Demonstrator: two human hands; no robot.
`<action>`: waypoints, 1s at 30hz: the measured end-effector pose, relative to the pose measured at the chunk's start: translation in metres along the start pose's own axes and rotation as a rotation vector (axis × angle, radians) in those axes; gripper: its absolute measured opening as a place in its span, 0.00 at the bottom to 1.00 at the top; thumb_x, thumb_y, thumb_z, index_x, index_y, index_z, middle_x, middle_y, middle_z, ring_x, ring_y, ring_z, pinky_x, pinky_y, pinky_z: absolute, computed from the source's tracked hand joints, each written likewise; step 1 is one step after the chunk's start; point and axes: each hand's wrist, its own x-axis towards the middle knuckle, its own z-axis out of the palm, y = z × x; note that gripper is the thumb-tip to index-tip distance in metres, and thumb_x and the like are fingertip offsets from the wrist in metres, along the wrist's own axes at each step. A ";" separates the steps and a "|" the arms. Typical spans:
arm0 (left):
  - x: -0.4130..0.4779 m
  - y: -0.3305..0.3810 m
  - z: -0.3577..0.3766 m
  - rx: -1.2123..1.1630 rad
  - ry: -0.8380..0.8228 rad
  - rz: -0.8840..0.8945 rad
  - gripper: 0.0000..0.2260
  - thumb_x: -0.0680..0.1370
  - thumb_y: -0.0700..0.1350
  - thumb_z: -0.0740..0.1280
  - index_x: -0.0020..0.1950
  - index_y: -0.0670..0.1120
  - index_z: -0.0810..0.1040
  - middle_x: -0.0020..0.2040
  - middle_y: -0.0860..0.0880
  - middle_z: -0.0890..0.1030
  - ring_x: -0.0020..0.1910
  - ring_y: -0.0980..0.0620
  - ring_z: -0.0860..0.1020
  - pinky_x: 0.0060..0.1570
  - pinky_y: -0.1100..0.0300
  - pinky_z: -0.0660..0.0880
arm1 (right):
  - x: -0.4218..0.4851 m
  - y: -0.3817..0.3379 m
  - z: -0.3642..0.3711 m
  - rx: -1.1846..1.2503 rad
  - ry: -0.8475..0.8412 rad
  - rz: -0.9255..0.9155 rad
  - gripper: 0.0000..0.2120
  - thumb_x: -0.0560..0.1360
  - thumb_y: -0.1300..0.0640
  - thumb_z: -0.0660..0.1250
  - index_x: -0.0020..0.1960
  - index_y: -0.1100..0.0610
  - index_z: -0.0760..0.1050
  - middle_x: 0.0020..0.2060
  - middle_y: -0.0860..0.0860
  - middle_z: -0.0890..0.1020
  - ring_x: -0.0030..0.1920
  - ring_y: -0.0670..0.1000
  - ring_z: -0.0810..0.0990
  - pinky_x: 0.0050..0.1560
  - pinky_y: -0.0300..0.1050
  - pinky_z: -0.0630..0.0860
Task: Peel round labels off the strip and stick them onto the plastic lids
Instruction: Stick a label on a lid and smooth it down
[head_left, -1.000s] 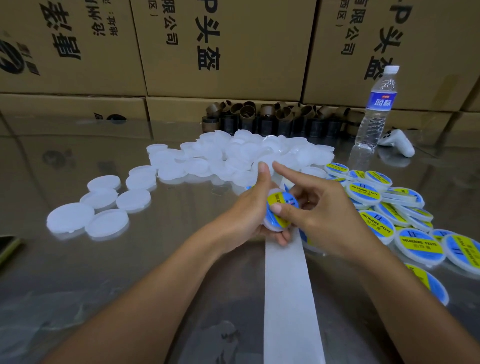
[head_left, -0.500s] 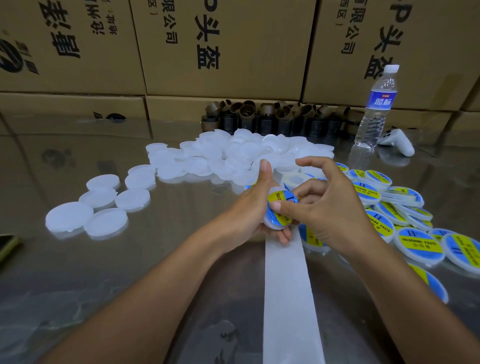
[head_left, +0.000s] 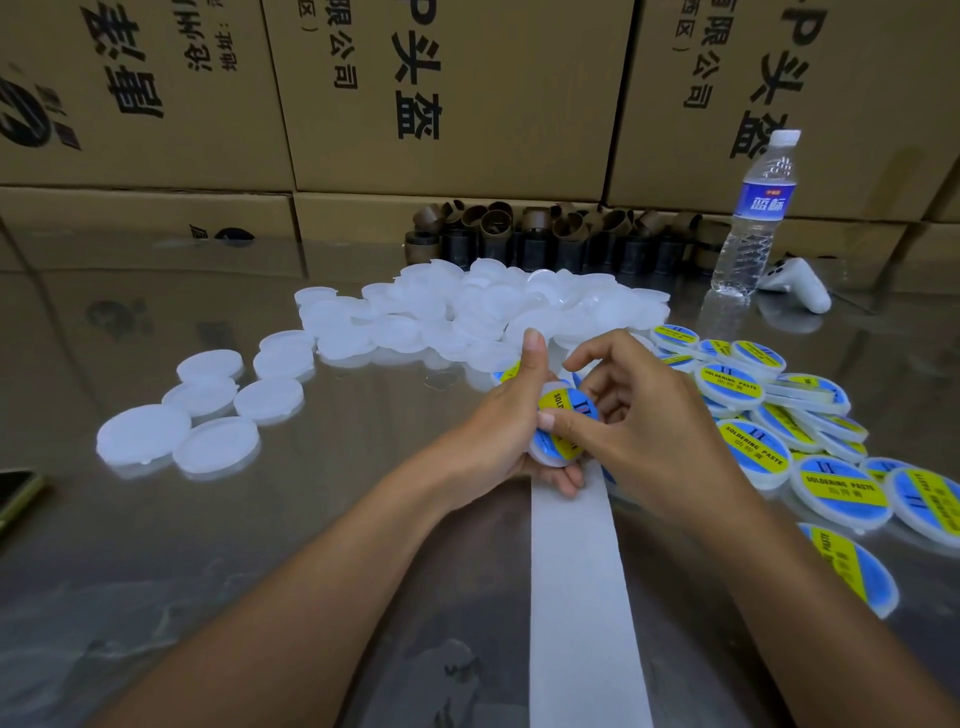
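My left hand (head_left: 501, 421) grips a white plastic lid (head_left: 556, 457) from the left, its thumb pointing up along the rim. A round blue and yellow label (head_left: 569, 408) lies on the lid's face. My right hand (head_left: 639, 421) presses its thumb on that label while its fingers curl behind the lid. The white backing strip (head_left: 576, 582) runs from under my hands toward me. A heap of bare white lids (head_left: 467, 312) lies behind my hands, and labelled lids (head_left: 753, 447) are spread at the right.
Several bare lids (head_left: 208, 415) sit apart at the left on the glossy table (head_left: 311, 519). A water bottle (head_left: 756, 218) and a white controller (head_left: 800, 283) stand at the back right. Brown cardboard cores (head_left: 545, 234) line the stacked cartons (head_left: 441, 93). A phone edge (head_left: 15, 493) shows far left.
My right index finger, stretched out over the lid a second ago, has curled in. The right thumb stays on the label and the left hand keeps its hold.
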 end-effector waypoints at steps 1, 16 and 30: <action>0.000 0.000 0.000 0.005 0.002 -0.003 0.34 0.76 0.68 0.44 0.36 0.46 0.78 0.28 0.40 0.78 0.24 0.47 0.78 0.29 0.59 0.79 | 0.000 0.001 0.000 -0.002 0.011 -0.002 0.16 0.65 0.52 0.77 0.46 0.48 0.71 0.33 0.49 0.77 0.32 0.46 0.74 0.34 0.41 0.72; -0.003 0.013 -0.002 -0.240 -0.125 0.021 0.38 0.67 0.70 0.51 0.51 0.37 0.77 0.36 0.42 0.81 0.29 0.48 0.79 0.31 0.61 0.78 | 0.002 -0.006 0.001 0.346 0.025 0.174 0.05 0.70 0.56 0.72 0.44 0.51 0.77 0.35 0.53 0.76 0.27 0.46 0.75 0.28 0.35 0.72; -0.004 0.008 -0.001 -0.232 -0.102 0.157 0.14 0.79 0.52 0.59 0.54 0.45 0.79 0.45 0.46 0.85 0.45 0.48 0.84 0.44 0.61 0.80 | 0.006 -0.007 -0.003 0.769 -0.023 0.364 0.12 0.78 0.55 0.61 0.50 0.59 0.82 0.42 0.54 0.85 0.40 0.48 0.83 0.36 0.35 0.76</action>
